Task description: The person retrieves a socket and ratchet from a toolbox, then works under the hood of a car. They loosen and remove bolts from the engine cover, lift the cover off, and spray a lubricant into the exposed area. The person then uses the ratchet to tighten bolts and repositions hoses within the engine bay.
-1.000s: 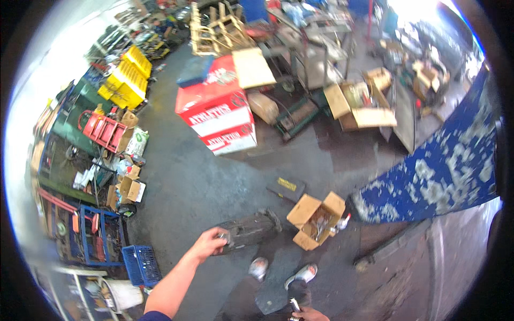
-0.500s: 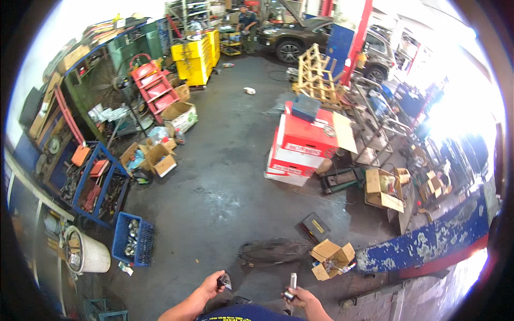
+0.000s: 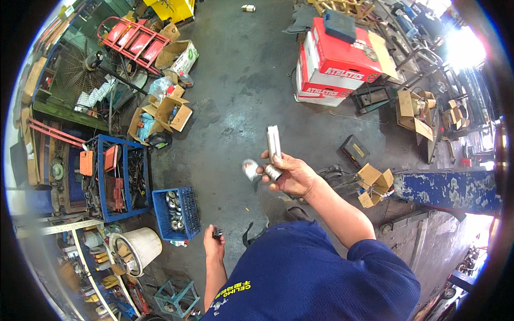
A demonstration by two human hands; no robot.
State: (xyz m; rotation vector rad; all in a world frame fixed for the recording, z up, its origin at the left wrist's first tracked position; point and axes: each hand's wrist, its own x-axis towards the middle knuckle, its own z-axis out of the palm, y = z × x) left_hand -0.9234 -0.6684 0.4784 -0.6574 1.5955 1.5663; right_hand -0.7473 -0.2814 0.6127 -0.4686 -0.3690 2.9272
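Observation:
My right hand point(image 3: 292, 174) is raised in front of me over the grey concrete floor and holds a silver metal tool point(image 3: 273, 143) that sticks upward, with a short silver socket point(image 3: 273, 172) against my fingers. My left hand point(image 3: 213, 245) hangs low by my side, closed around a small dark metal part point(image 3: 217, 232). My blue shirt point(image 3: 310, 275) fills the lower middle of the picture. One of my shoes point(image 3: 250, 169) shows just left of the right hand.
A blue crate of metal parts point(image 3: 176, 212) and a white bucket point(image 3: 140, 247) stand at my left, beside blue racks of tools point(image 3: 115, 179). Open cardboard boxes point(image 3: 167, 111) lie further left. A red and white box point(image 3: 334, 64) stands ahead. A blue painted beam point(image 3: 447, 190) lies at right.
The view has swung and dropped toward the floor. My right hand has risen from the lower edge to the middle with the silver tool. My left hand has dropped to my side.

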